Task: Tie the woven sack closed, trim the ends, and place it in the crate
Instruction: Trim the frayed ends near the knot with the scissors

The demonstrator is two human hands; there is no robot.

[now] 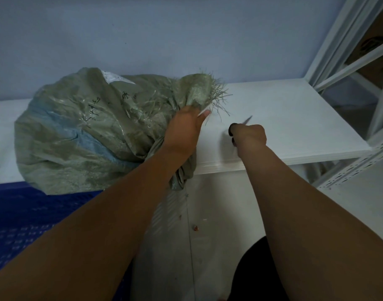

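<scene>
Grey-green woven plastic sack, front edge of white counter | judged soft, slippery, light | hold point: frayed neck, gripped by left hand | dark-handled scissors clasped in right hand

The bulging grey-green woven sack lies on the left of the flat white shelf board, overhanging the blue plastic crate in front. The left hand grips its right end; right of that, the right hand holds black-handled scissors over the board.
</scene>
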